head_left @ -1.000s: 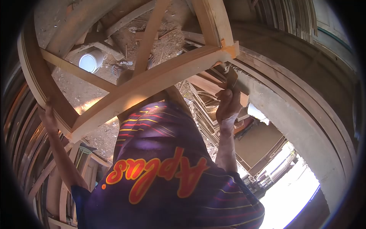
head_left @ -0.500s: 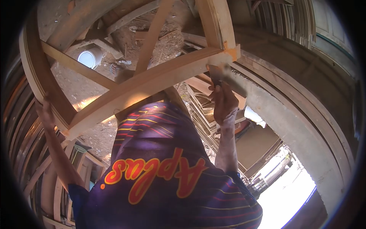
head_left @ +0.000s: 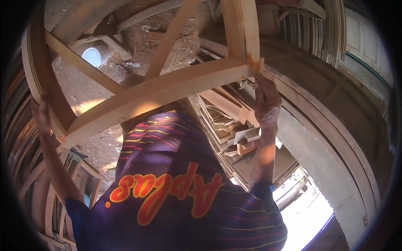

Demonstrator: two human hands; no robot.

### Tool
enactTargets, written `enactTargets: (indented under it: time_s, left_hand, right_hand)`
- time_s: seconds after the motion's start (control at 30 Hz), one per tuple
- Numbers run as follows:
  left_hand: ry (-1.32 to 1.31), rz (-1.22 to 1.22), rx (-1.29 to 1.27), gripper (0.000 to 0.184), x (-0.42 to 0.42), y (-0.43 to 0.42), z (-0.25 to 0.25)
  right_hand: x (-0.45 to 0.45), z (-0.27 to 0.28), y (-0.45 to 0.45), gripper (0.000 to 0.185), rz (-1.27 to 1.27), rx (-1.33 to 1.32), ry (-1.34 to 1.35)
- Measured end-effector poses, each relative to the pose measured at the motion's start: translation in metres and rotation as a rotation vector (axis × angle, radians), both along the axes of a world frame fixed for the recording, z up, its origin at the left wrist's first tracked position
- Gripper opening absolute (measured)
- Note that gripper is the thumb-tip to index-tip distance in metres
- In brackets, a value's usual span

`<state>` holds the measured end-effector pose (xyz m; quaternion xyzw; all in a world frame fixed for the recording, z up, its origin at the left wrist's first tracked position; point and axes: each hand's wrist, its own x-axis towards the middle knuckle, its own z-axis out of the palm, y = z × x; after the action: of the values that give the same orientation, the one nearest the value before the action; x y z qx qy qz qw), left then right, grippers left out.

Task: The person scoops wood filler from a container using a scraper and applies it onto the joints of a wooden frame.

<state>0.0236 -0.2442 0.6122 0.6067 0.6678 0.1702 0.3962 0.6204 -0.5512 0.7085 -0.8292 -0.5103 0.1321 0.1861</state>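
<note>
So you've got the wooden frame [head_left: 180, 83] right in front of you, just past the hem of your striped shirt [head_left: 167, 205], with its long rail slanting from low on your left to higher on your right. Two slimmer braces run off from that rail, and a patch of sunlight sits near the middle of it.

Your left hand [head_left: 41, 113] is up against the outer edge of the frame, close to the left corner. Fingers are along the wood, but I can't tell how firmly that grip closes.

Your right hand [head_left: 268, 100] is at the opposite corner, the grip pinching a thin flat scraper [head_left: 255, 70]. You've got it nearly edge-on to the camera, so most of the blade is hard to make out. Its tip is right by the orange filler [head_left: 251, 57] smeared on that joint.

Around you: a white bucket [head_left: 103, 54] on the dirt floor [head_left: 86, 88] beyond the frame, wood offcuts [head_left: 247, 147] piled below your right hand, a concrete ledge [head_left: 312, 146] out to the right, and upright boards [head_left: 312, 35] further back.
</note>
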Motion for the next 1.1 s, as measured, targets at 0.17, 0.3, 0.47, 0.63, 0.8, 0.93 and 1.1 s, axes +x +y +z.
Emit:
enactTargets:
  time_s: [0.17, 0.3, 0.47, 0.63, 0.8, 0.93, 1.1]
  left_hand:
    - [-0.023, -0.038, -0.006, 0.060, -0.015, 0.004, -0.009]
    - [-0.017, -0.028, -0.029, 0.061, -0.006, 0.003, -0.002]
    - [-0.045, -0.034, -0.023, 0.062, -0.012, 0.003, -0.007]
    - [-0.054, -0.027, 0.024, 0.061, -0.022, 0.002, -0.014]
    - [-0.032, -0.035, -0.005, 0.062, -0.024, 0.005, -0.016]
    - [-0.008, -0.026, -0.032, 0.062, -0.025, 0.004, -0.016]
    - [0.014, -0.031, -0.008, 0.063, -0.022, 0.003, -0.015]
  right_hand:
    - [0.007, -0.007, -0.006, 0.042, 0.190, -0.030, -0.165]
    - [-0.002, 0.023, -0.007, 0.045, 0.192, -0.230, -0.233]
    - [-0.006, 0.036, 0.014, 0.038, 0.140, -0.250, -0.149]
    - [-0.011, 0.044, 0.017, 0.035, 0.166, -0.340, -0.191]
    - [-0.001, 0.055, 0.026, 0.028, 0.165, -0.230, -0.131]
    - [0.013, 0.048, 0.028, 0.022, 0.085, -0.284, -0.046]
    - [0.015, 0.046, 0.046, 0.014, -0.025, -0.390, 0.084]
